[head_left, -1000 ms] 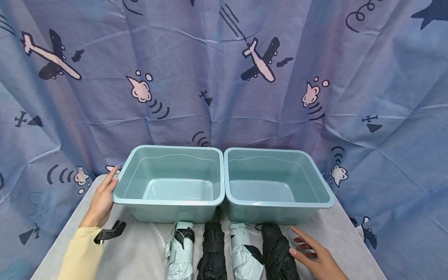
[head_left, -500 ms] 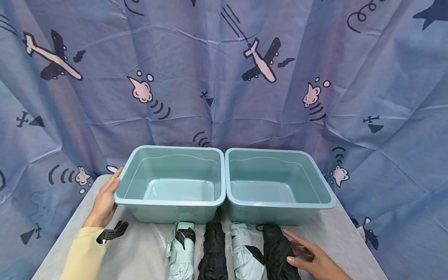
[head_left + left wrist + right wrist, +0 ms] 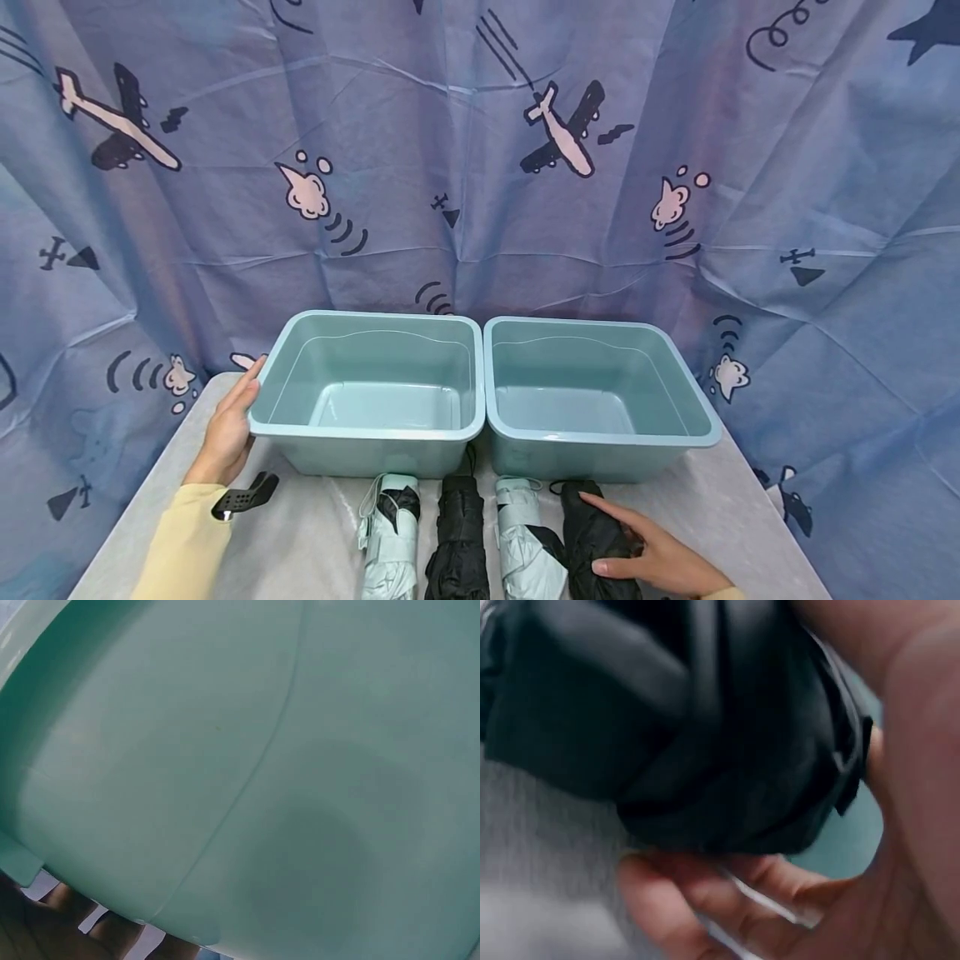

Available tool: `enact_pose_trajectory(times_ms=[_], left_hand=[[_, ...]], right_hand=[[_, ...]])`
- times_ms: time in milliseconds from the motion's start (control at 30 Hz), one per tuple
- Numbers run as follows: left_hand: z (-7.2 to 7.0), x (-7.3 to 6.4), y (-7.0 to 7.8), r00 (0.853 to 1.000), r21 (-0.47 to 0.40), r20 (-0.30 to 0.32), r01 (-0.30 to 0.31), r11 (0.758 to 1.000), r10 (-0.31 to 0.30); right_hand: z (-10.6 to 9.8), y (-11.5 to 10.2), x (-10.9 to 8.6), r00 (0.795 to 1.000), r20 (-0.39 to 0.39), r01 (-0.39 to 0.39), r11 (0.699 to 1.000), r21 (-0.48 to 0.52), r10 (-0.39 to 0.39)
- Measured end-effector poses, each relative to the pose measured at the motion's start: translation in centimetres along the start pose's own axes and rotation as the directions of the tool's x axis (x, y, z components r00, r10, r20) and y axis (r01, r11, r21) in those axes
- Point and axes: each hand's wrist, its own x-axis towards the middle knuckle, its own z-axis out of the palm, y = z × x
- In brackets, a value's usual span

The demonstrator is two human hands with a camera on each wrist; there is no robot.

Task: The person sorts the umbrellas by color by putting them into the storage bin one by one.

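On the pale table (image 3: 300, 533) lie umbrellas (image 3: 588, 533); behind hangs a blue curtain (image 3: 480, 208).

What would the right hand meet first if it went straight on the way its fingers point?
The rightmost black umbrella: in the head view the right hand lies over it. Beyond, the line seems to run to the pale umbrella beside it or the right bin; depth leaves this unclear.

Pale yellow sleeves (image 3: 182, 542), a black perforated strap (image 3: 244, 498) at the left wrist
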Motion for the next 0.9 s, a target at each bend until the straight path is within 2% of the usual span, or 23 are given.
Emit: enact_pose_trajectory(times_ms=[200,300,433,633,900], left_hand=[[0.0,0.0,0.0,1.0,-0.003,-0.005,-0.003,1.0,0.003],[0.1,0.0,0.0,1.0,-0.002,-0.003,-0.007,1.0,0.007],[0.2,0.0,0.0,1.0,0.007,-0.006,-0.012,1.0,0.012],[0.2,0.0,0.0,1.0,0.023,-0.003,-0.014,1.0,0.015],[0.1,0.2,-0.3,1.0,0.008,-0.004,-0.024,1.0,0.024]], right_hand=[[0.6,-1.3,0.8,0.999,0.003,0.046,0.993,-0.113,-0.046],[0.8,-1.6,1.2,0.998,0.001,0.066,0.989,-0.13,-0.066],[0.9,-1.6,1.3,0.999,-0.025,0.039,0.996,-0.085,-0.041],[1.1,-1.0,0.5,0.995,-0.085,-0.053,0.996,0.067,0.059],[0.4,-1.7,-1.2,0.99,-0.134,-0.046,0.999,0.026,0.049]])
